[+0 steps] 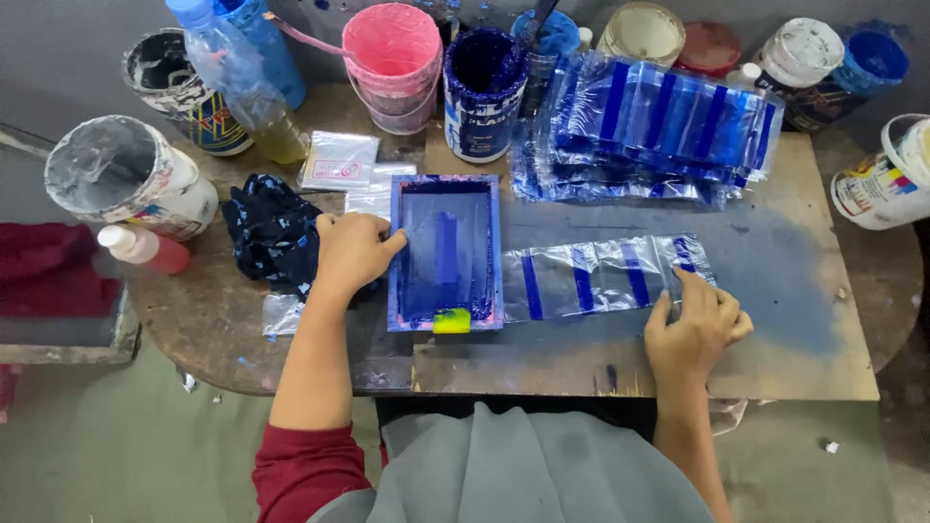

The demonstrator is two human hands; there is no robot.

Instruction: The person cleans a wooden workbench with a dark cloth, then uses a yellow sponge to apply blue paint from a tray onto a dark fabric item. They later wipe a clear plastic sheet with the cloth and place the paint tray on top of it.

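Grey cloth (528, 470) covers the person's lap at the table's near edge, with a dark red sleeve (300, 470) on the left arm. That left hand (351, 252) rests flat on the left rim of a small rectangular printing frame with a blue-inked mesh (446, 254), fingers loosely curled and clamped on nothing; a yellow scrap (451, 321) sits at the frame's near edge. Just right of the frame lies a clear plastic bag printed with blue stripes (605, 276), flat on the brown board stained blue (775, 291). The right hand (696, 329) presses on the bag's near right corner, fingertips together on the plastic.

Behind the bag is a heap of similar blue-striped clear bags (659, 126). Along the back stand a pink plastic bucket (395, 63) smeared pink inside, a blue-stained tub holding dark blue ink (482, 92), and a clear plastic bottle with yellowish liquid (242, 87). At far left is a white tub caked with grey residue (126, 174), beside a small bottle of red liquid (145, 249). A dark blue rag (271, 232) lies beside the left hand.
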